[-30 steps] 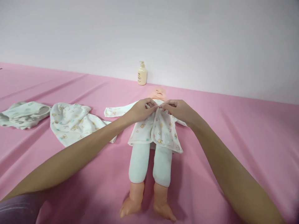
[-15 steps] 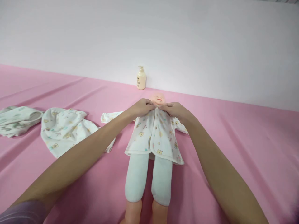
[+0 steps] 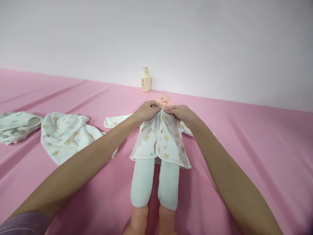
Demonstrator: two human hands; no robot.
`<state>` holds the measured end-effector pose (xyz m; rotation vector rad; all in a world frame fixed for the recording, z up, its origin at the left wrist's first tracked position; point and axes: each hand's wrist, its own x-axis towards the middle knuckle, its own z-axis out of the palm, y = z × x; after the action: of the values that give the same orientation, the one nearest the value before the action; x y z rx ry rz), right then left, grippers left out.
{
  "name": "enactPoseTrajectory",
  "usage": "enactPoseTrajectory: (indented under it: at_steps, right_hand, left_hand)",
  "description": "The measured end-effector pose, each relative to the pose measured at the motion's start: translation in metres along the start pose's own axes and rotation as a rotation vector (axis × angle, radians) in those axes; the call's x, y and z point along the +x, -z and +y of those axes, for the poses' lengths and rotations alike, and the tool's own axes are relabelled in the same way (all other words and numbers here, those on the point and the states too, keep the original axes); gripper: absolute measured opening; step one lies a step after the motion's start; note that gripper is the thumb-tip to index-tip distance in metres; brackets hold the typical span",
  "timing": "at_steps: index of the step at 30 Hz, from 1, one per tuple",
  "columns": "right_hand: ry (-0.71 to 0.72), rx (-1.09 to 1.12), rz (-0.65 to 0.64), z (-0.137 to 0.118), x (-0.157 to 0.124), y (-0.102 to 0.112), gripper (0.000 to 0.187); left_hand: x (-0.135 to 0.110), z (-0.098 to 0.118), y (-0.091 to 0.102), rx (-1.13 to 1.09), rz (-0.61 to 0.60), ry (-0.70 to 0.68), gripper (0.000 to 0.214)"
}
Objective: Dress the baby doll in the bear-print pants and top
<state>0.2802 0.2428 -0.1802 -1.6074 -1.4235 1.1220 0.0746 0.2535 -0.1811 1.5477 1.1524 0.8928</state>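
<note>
A baby doll (image 3: 164, 100) lies on its back on the pink sheet, head toward the wall. It wears a white printed jacket (image 3: 160, 140) and pale green trousers (image 3: 154, 182). My left hand (image 3: 146, 111) and my right hand (image 3: 181, 114) meet at the jacket's neckline just below the doll's chin. Both hands pinch the two front edges of the jacket together there, fingers closed on the fabric. The doll's feet run off the bottom edge of the view.
A cream pump bottle (image 3: 145, 80) stands by the wall behind the doll's head. A crumpled white printed cloth (image 3: 66, 135) lies left of the doll, and a folded pale green garment (image 3: 16, 125) sits at the far left. The pink sheet (image 3: 256, 147) covers the surface.
Both hands have slid up the jacket front from the chest to the neckline. The view has shifted, so the doll's feet now leave the frame.
</note>
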Motion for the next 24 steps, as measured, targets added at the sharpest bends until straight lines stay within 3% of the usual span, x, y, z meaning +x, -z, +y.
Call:
enactPoseTrajectory:
  at_steps: [8,15,19,22,24]
  right_hand:
    - [0.036,0.018,0.122,-0.008,-0.012,-0.013,0.028]
    - [0.048,-0.084,0.16,-0.018,-0.021,-0.018,0.023]
    - [0.093,-0.231,0.063,-0.022,-0.024,-0.01,0.032]
    - [0.1,-0.287,0.054,-0.024,-0.036,-0.006,0.06]
    - [0.099,-0.349,0.058,-0.024,-0.05,-0.007,0.068]
  left_hand:
    - [0.0,0.0,-0.005,0.26,0.111,-0.213,0.014]
    - [0.002,-0.002,-0.003,0.274,0.056,-0.206,0.017]
    - [-0.001,0.001,0.003,0.28,-0.013,-0.233,0.019]
    - [-0.007,0.004,0.006,0.293,-0.007,-0.187,0.025]
    - [-0.012,0.005,0.008,0.321,0.004,-0.154,0.028]
